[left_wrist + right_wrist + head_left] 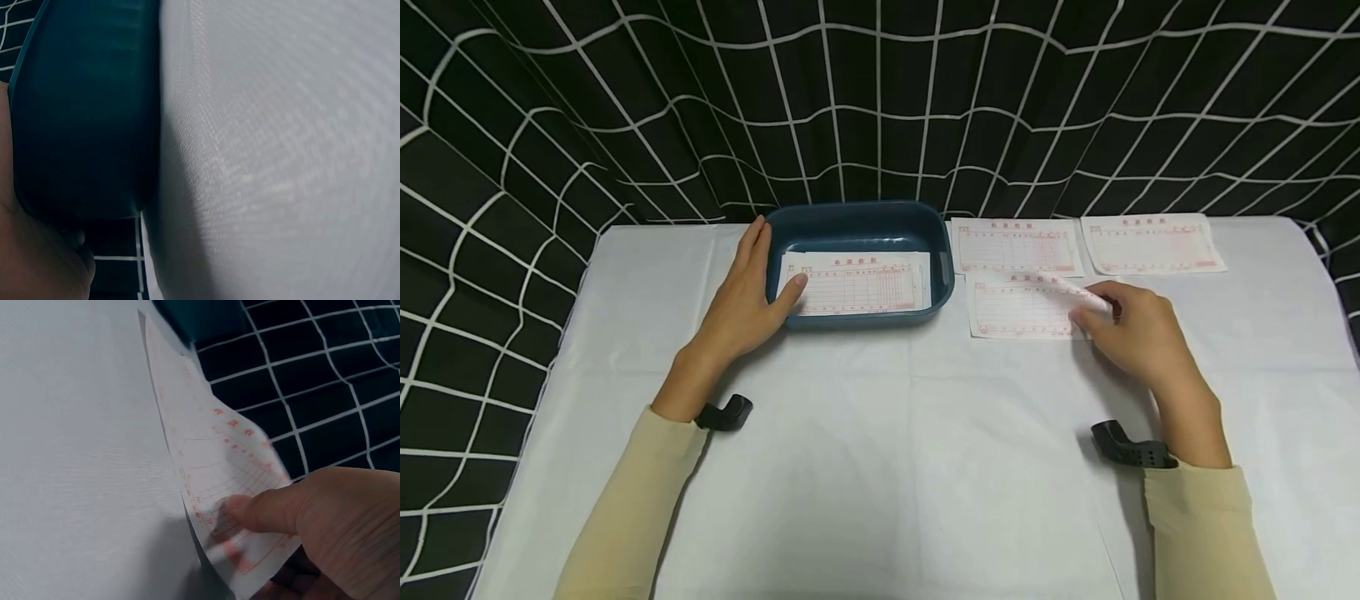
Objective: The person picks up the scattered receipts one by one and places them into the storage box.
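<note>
A dark blue plastic tray (pixel 857 321) stands at the back of the table, with a stack of red-printed receipt slips (pixel 850 287) inside. My left hand (pixel 741 304) holds its left end, thumb over the rim and fingers along the outer wall. In the left wrist view the tray's side (pixel 81 125) fills much of the left, beside part of that hand (pixel 37 256). To the right, my right hand (pixel 1138 333) pinches the right end of a receipt slip (pixel 1011 308), which bends upward there. The right wrist view shows the thumb (pixel 250 512) pressing on the slip's printed face.
Two more receipt slips, one (pixel 1015 250) beside the tray and another (pixel 1153 246) farther right, lie along the back edge. A white cloth (pixel 910 467) covers the table. Black fabric with a white grid (pixel 880 100) hangs behind and at the sides.
</note>
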Demonstrator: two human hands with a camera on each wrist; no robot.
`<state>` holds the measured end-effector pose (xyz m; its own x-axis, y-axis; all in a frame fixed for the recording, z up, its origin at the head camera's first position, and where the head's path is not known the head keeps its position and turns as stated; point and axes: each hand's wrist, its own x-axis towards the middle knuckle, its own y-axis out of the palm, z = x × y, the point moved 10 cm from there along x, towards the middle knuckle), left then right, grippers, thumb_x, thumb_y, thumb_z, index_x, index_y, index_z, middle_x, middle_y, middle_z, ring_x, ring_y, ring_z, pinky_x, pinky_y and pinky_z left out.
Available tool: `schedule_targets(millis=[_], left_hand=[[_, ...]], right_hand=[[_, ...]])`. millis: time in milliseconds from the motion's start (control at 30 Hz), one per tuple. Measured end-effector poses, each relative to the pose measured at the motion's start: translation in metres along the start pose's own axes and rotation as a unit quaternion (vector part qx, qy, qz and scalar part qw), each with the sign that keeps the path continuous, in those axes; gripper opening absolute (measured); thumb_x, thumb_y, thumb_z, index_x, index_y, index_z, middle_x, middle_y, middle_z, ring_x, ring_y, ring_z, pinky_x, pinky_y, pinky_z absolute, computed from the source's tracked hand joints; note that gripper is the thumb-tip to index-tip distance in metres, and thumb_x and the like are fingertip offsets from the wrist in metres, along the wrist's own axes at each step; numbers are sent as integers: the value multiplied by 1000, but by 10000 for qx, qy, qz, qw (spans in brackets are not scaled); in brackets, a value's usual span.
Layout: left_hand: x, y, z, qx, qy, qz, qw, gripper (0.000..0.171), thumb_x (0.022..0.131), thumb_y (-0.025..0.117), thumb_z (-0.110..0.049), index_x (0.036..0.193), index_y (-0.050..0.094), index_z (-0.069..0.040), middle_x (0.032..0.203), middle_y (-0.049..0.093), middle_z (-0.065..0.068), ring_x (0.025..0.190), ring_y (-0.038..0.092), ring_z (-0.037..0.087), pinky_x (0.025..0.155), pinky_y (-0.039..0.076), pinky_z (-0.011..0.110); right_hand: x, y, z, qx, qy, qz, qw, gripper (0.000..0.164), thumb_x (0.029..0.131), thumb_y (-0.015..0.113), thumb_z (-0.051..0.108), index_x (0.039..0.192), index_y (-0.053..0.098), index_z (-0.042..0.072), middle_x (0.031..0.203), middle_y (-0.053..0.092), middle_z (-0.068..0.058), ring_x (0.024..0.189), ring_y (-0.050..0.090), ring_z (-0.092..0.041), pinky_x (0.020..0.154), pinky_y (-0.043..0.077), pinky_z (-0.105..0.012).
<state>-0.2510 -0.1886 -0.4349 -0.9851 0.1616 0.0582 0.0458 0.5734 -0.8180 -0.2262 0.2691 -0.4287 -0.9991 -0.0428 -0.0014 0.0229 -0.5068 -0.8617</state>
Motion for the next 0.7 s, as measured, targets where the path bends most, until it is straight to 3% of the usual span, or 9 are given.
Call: schedule_targets(millis=[200,367,500,600,700], left_hand=[[-2,0,1,-27,-27,21,10000,91,105,55,-49,170,11,-3,181,3,10,167,17,33,132,25,57],[-3,-2,2,-39,-54,-11,10000,91,105,55,-49,170,12,-3,181,3,9,167,16,33,132,25,57],[-2,-1,2,-54,-37,1,10000,91,106,55,-49,170,11,-3,181,3,9,167,17,33,132,25,57],[-2,-1,2,-40,-40,28,10000,91,106,54,-50,170,10,-4,181,2,9,167,16,34,132,25,57],[-1,0,2,-36,-55,46,10000,91,106,54,-50,170,10,-4,181,1,8,167,16,34,132,25,57]], right_hand=[[-1,-8,-1,94,8,-248,9996,33,95,78,20,105,72,-10,85,70,-27,78,55,-31,62,38,-29],[1,-11,4,418,-61,-312,9986,37,102,68,20,121,72,-11,109,75,-35,96,72,-42,67,37,-10],[1,-12,4,521,17,-263,9983,42,108,55,21,131,68,-12,117,72,-36,107,71,-49,77,43,-16],[0,-18,2,504,119,-489,9975,41,107,58,20,130,68,-12,114,72,-35,98,71,-35,77,45,-13],[-2,-24,-1,590,230,-810,9947,37,103,65,19,124,71,-11,108,73,-33,82,65,-4,70,40,-4]])
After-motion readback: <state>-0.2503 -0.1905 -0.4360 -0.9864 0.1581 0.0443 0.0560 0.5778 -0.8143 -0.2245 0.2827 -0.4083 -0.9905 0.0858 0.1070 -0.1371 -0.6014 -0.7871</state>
